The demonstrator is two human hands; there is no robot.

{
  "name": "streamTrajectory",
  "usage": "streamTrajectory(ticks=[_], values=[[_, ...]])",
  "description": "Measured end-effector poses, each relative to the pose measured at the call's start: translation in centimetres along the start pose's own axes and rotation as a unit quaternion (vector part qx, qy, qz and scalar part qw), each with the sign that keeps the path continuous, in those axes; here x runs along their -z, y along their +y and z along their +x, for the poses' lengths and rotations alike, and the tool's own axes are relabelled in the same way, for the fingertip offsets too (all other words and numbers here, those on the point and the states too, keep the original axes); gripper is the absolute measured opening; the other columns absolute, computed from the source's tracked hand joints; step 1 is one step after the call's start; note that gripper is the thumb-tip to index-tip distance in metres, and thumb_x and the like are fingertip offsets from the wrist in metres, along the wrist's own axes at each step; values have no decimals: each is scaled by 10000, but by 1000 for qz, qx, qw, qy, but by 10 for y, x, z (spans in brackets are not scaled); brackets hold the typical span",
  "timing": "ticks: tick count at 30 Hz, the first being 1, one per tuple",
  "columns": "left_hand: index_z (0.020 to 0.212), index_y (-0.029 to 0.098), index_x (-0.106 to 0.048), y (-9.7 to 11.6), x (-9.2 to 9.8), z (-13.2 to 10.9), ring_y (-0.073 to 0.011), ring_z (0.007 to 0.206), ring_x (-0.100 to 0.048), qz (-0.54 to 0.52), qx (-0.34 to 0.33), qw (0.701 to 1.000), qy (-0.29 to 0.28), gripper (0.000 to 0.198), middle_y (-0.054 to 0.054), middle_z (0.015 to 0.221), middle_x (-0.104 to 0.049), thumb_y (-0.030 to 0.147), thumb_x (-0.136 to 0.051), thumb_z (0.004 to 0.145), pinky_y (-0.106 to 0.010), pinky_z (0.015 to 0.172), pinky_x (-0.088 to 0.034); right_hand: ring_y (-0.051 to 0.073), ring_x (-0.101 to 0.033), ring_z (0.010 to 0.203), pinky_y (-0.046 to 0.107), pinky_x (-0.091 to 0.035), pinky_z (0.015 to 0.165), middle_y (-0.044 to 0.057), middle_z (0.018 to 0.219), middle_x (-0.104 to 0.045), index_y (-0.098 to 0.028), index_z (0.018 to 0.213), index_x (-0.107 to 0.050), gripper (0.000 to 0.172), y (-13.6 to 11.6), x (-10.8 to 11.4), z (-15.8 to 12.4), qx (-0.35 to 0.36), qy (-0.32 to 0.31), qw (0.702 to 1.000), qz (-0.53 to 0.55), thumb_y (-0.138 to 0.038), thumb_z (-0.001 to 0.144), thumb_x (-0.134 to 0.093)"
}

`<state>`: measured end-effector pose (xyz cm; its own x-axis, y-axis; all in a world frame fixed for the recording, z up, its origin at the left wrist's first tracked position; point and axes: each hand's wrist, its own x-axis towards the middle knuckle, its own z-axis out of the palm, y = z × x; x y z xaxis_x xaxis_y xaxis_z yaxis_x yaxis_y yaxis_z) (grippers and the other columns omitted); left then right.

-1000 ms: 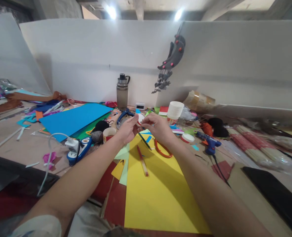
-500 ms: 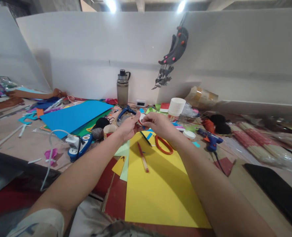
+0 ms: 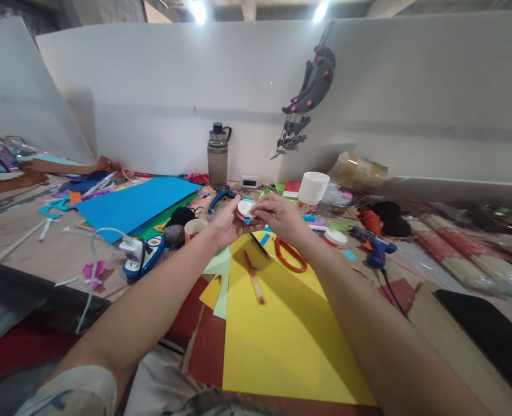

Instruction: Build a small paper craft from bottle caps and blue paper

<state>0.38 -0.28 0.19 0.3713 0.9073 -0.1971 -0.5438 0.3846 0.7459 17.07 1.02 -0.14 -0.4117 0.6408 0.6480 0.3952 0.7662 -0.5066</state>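
At mid-frame, the fingers of the left hand (image 3: 227, 227) were clamped on a white cup piece (image 3: 243, 208); the right hand (image 3: 279, 215) was at its edge, grip undeterminable. Fitting the blue tab (image 3: 247, 221) appeared in hand; the next move seemingly called for steadiness.

There are two hands (image 3: 227, 227), one bottle (image 3: 218, 164), one glue gun (image 3: 379, 252), one red pen (image 3: 255, 278) and two ceiling lights (image 3: 198, 11) (another pair).

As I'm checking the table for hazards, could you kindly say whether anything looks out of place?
Nothing looks plainly spilled or broken. The white cable, though, hangs slack over the front edge of the table, where it might snag; a crumpled magenta scrap lies by it.
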Motion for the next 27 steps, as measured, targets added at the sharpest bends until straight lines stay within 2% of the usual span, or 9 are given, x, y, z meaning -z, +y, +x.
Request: streamTrajectory(ticks=[6,10,15,19,23,27], values=[[859,92,-620,0,-3,-2,-151,664,-698,12,3,999,30,252,-81,684,-695,212,-417,949,-336,811,-602,187,-636,911,338,-503,834,56,953,-668,-238,897,-769,199,-3,0,0,13,-8,1000,-22,-167,877,-585],[907,78,-622,-1,-4,0,-154,660,-704,17,20,999,47,227,-91,695,-699,172,-417,926,-315,783,-608,182,-637,881,330,-503,813,52,929,-675,-232,874,-772,170,-6,0,0,14,-10,999,-32,-153,851,-623],[946,77,-612,0,-5,1,-134,596,-688,1,49,997,58,269,-68,650,-679,212,-380,971,-276,709,-612,181,-635,857,328,-498,795,59,901,-671,-213,853,-767,162,-10,0,0,3,-20,999,-46,-138,843,-623],[907,80,-604,0,-5,1,-138,601,-689,-3,71,994,79,370,-78,637,-670,335,-353,1003,-263,676,-608,184,-630,845,332,-494,785,64,889,-669,-204,847,-760,156,-10,-2,-1,-21,-18,999,-43,-151,844,-613],[915,75,-623,1,-3,0,-185,742,-722,-9,65,997,28,506,-128,736,-704,477,-325,989,-329,783,-606,184,-633,834,329,-491,776,60,878,-682,-200,840,-751,156,-6,-3,0,-52,0,998,-34,-144,831,-606],[910,87,-633,1,0,1,-197,807,-722,-17,35,999,-2,446,-128,780,-715,450,-385,980,-383,873,-583,188,-640,820,326,-495,751,62,883,-692,-202,842,-740,157,-6,-2,-2,-64,18,997,-26,-149,829,-594]])
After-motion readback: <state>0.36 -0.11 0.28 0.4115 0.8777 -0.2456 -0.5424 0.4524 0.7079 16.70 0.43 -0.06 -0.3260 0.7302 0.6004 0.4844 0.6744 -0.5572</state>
